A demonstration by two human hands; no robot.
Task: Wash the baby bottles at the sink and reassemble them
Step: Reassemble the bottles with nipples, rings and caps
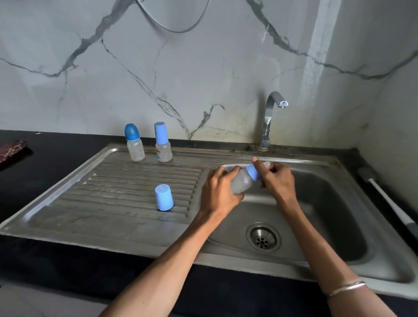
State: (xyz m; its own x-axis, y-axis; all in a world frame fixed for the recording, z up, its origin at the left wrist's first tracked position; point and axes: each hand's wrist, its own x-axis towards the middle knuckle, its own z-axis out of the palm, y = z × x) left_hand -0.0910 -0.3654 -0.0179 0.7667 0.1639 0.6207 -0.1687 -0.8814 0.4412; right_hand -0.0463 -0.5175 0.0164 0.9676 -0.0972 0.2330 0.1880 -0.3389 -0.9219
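Observation:
A clear baby bottle (240, 182) lies tilted over the sink basin's back left corner, held in both hands. My left hand (219, 193) grips its body from the left. My right hand (275, 179) holds its light blue collar (253, 171) and the nipple end, which the fingers mostly hide. A loose light blue cap (164, 197) stands on the ribbed draining board (122, 192). Two capped bottles stand at the board's back edge: one with a dark blue domed cap (134, 145), one with a tall light blue cap (162, 142).
The steel sink basin (331, 207) has a drain (263, 237) at its middle. A chrome tap (271, 118) rises behind it; no water shows. A long-handled brush (389, 204) lies along the right rim. A patterned cloth (2, 154) lies on the black counter at far left.

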